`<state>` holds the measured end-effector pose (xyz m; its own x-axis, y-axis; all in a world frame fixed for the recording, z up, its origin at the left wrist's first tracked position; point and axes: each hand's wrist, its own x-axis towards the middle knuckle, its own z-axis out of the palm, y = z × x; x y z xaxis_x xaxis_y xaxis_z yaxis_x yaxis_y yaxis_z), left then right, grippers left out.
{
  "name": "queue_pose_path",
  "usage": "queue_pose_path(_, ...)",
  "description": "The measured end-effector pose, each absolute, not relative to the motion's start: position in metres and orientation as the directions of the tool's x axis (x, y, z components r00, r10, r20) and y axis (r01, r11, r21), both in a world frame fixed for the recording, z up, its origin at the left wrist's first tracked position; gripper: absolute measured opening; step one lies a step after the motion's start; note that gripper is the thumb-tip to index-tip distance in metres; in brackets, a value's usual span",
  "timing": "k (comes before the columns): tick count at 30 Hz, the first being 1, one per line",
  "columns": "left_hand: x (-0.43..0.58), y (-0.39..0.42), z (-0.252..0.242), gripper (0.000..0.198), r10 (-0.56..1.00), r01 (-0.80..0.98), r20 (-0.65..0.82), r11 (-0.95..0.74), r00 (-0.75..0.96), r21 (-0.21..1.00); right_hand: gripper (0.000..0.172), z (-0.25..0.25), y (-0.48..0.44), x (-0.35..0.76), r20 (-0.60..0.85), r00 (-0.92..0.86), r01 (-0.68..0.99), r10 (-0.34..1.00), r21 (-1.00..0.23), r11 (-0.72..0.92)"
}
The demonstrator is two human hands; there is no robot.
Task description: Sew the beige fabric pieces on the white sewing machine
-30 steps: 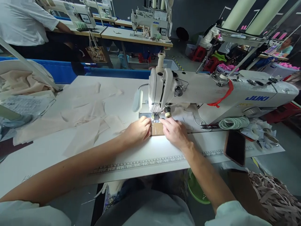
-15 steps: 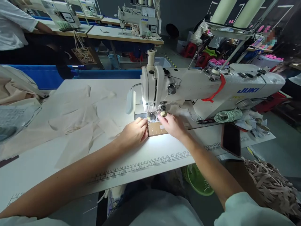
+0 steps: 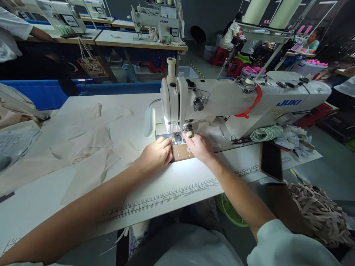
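Observation:
At the sewing machine (image 3: 244,99), my left hand (image 3: 158,153) lies just left of the needle plate, fingers curled and pressed together. Whatever they pinch is too small or hidden to name. On the other side, my right hand (image 3: 200,147) has its thumb and fingertips closed beside the round knob (image 3: 189,131) near the needle; its grip is hidden too. Between the hands sits a brown plate (image 3: 181,152) with pale thread bits on it. The machine's light falls on the needle area. Thin beige fabric pieces (image 3: 91,138) spread over the table left of my left hand.
A phone (image 3: 271,160), a coil of pale green cord (image 3: 266,133) and fabric scraps (image 3: 295,140) lie on the right of the table (image 3: 166,188). A ruler scale runs along its front edge. Below right are a green basket (image 3: 231,210) and a heap of fabric strips (image 3: 318,214). Other people sit beyond.
The whole view has shifted slightly, so the machine and table appear a little further left. Both hands stay by the needle with nearly the same finger pose.

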<state>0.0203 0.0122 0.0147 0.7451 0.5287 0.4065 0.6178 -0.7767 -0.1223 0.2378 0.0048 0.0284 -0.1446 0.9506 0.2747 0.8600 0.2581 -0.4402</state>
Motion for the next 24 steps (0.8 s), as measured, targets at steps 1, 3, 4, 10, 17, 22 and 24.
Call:
queue_pose_path(1,0.020,0.013,0.015,0.036,0.540,0.623,0.397,-0.774,0.742,-0.114,0.042,0.029,0.007,0.238,0.273,-0.132,0.860,0.953,-0.446,0.247)
queue_pose_path(3,0.020,0.013,0.016,0.037,0.557,0.628,0.379,-0.773,0.739,-0.089,0.042,0.029,0.010,0.239,0.282,-0.122,0.857,0.952,-0.454,0.244)
queue_pose_path(4,0.020,0.013,0.016,0.037,0.565,0.629,0.374,-0.774,0.736,-0.070,0.043,0.029,0.010,0.240,0.290,-0.126,0.852,0.949,-0.458,0.253)
queue_pose_path(10,0.020,0.017,0.018,0.037,0.616,0.633,0.365,-0.769,0.698,0.088,0.043,0.032,0.001,0.243,0.285,-0.158,0.841,0.945,-0.463,0.280)
queue_pose_path(17,-0.014,0.035,0.047,0.027,0.885,0.832,0.207,-0.464,0.418,0.305,0.032,0.041,-0.042,0.202,0.337,-0.585,0.700,0.738,-0.250,0.669)
queue_pose_path(22,-0.034,0.024,0.064,0.032,0.946,0.918,-0.167,-0.210,0.277,0.337,0.095,0.026,-0.080,0.167,0.342,-0.761,0.549,0.551,-0.111,0.828)
queue_pose_path(24,-0.040,0.011,0.066,0.035,0.926,0.892,-0.209,-0.213,0.315,0.398,0.093,0.016,-0.095,0.162,0.354,-0.760,0.545,0.545,-0.108,0.831)
